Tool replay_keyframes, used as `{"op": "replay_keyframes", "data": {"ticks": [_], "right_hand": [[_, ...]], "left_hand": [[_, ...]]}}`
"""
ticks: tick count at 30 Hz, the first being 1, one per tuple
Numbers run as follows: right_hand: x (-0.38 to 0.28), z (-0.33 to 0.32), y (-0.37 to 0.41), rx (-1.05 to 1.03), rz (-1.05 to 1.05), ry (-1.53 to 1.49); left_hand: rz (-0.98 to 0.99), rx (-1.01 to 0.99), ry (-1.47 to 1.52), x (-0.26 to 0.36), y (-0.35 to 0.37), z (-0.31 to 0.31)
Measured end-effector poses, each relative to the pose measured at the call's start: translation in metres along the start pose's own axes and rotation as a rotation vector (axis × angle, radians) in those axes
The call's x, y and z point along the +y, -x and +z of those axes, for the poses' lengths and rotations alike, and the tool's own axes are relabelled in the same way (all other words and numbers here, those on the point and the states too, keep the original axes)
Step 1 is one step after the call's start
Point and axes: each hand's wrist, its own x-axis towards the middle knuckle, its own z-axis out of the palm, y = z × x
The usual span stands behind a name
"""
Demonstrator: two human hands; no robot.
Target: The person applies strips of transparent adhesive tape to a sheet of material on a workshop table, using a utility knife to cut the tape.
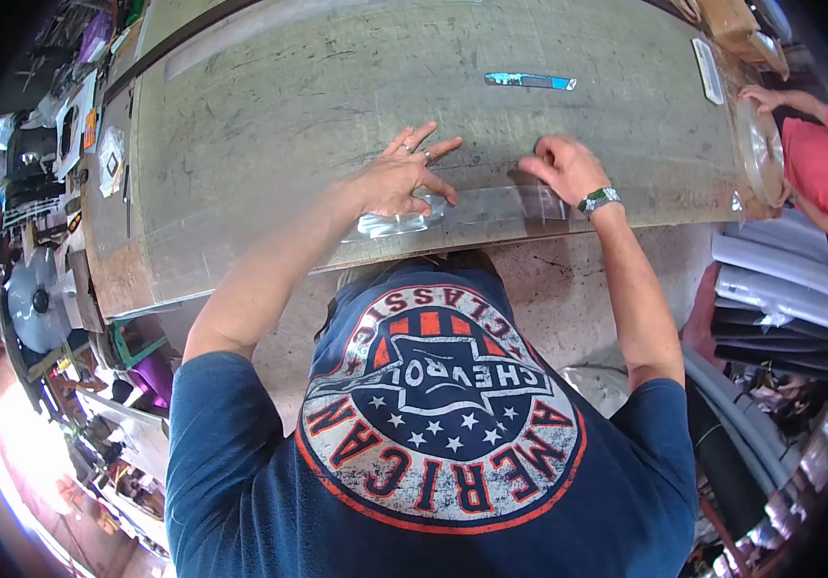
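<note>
A strip of clear plastic [491,204] lies along the near edge of the worn table [317,106]. My left hand [409,173], with rings on it, rests on the strip's left part, its fingers spread. Bright reflections show on the plastic under that palm. Over the strip's right part is my right hand [568,169], its fingers curled in; whether anything is between them is hidden. A green and white band circles that wrist. Beyond both hands lies a blue and black cutter [530,82].
A co-worker in a red shirt [818,164] stands at the table's right end, hands by a clear roll [759,149]. A white-framed strip [709,71] lies at the far right. Plastic rolls [780,275] are stacked below right. Small bagged parts [112,159] lie at the left end.
</note>
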Motion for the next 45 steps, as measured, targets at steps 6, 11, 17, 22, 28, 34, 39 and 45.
{"op": "replay_keyframes", "data": {"ticks": [6,11,17,22,28,34,39,45], "right_hand": [[0.027,0.013,-0.092,0.544,-0.332,0.211],[0.036,0.014,-0.123,0.253,-0.213,0.097],[0.026,-0.013,-0.12,0.044,-0.089,0.024],[0.001,-0.037,-0.047,0.288,0.022,-0.601],[0.015,0.008,-0.022,0.353,0.382,-0.544],[-0.038,-0.002,0.077,0.31,0.439,-0.659],[-0.114,0.065,0.151,0.394,0.149,-0.889],[-0.143,0.115,0.115,0.471,-0.075,-0.713]], "left_hand": [[-0.045,-0.029,0.023,0.002,-0.003,0.0],[-0.09,-0.08,0.021,0.005,-0.005,-0.006],[-0.069,-0.056,-0.003,0.004,-0.003,-0.003],[-0.017,-0.023,0.018,-0.001,-0.002,0.002],[0.0,-0.006,0.0,-0.008,0.0,0.005],[0.023,-0.001,-0.01,-0.01,-0.001,0.011],[0.008,-0.022,-0.059,-0.01,-0.003,0.009],[0.032,-0.003,-0.088,-0.011,-0.002,0.012]]}}
